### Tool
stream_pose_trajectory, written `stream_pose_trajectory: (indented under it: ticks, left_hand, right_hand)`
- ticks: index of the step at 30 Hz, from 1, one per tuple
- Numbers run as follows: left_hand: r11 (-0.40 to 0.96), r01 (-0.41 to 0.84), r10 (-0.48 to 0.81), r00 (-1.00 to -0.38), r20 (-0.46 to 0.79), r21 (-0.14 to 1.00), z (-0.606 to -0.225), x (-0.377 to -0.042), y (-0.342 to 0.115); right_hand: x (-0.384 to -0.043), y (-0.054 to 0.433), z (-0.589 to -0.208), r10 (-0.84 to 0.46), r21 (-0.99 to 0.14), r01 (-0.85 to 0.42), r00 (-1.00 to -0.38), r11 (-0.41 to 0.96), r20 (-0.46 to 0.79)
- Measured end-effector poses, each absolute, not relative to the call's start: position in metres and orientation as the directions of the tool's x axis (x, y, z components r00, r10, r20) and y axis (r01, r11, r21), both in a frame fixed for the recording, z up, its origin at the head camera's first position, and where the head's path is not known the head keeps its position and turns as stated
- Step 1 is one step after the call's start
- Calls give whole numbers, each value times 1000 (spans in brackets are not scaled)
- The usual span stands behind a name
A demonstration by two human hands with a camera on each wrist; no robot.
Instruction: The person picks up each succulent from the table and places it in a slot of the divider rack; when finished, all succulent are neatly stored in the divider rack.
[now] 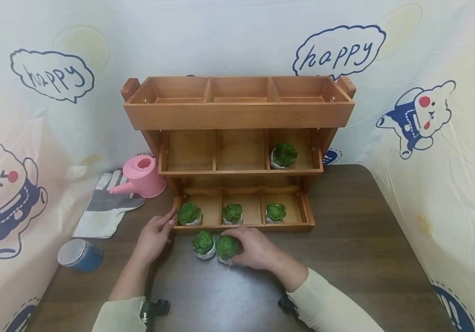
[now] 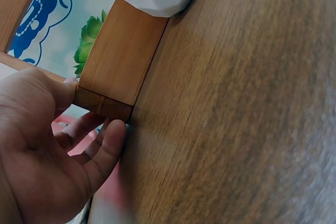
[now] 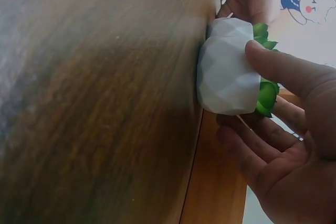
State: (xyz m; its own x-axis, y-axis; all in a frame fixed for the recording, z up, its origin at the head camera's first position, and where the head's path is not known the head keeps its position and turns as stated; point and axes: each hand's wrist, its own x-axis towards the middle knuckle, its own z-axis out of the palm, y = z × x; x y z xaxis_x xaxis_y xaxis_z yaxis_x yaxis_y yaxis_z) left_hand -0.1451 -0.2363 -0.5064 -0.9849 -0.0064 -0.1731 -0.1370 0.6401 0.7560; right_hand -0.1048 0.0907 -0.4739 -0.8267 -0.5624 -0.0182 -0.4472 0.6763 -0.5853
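Observation:
My right hand [image 1: 255, 249] holds a small potted succulent [image 1: 227, 248], green leaves in a white faceted pot, between thumb and fingers. In the right wrist view its white pot [image 3: 228, 72] stands at the tabletop. Close by its left side is another potted succulent [image 1: 203, 244], in front of the wooden shelf [image 1: 239, 116]. My left hand [image 1: 152, 237] grips the lower left corner of that three-tier shelf; the left wrist view shows thumb and fingers about the wooden corner [image 2: 105, 103]. Three succulents, such as the middle one [image 1: 232, 213], sit in the bottom tier's compartments.
The middle tier holds one succulent [image 1: 284, 156] in its right compartment. Left of the shelf stand a pink watering can [image 1: 144, 177], a grey-and-white glove [image 1: 103, 207] and a blue jar [image 1: 81, 255] with a pale lid. A printed cloth [image 1: 237, 37] hangs behind the table.

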Motion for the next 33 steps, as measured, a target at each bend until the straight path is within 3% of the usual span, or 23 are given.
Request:
stream_pose_trajectory:
  ticks: [17, 33]
  left_hand:
    - [628, -141, -12, -985, -172, 765, -507, -145, -236]
    - [632, -148, -6, -982, -186, 760, -506, -146, -235]
  right_hand:
    - [-100, 96, -479, -585, -610, -503, -807, 612, 78]
    - [-101, 103, -452, -557, -683, -486, -819, 546, 139]
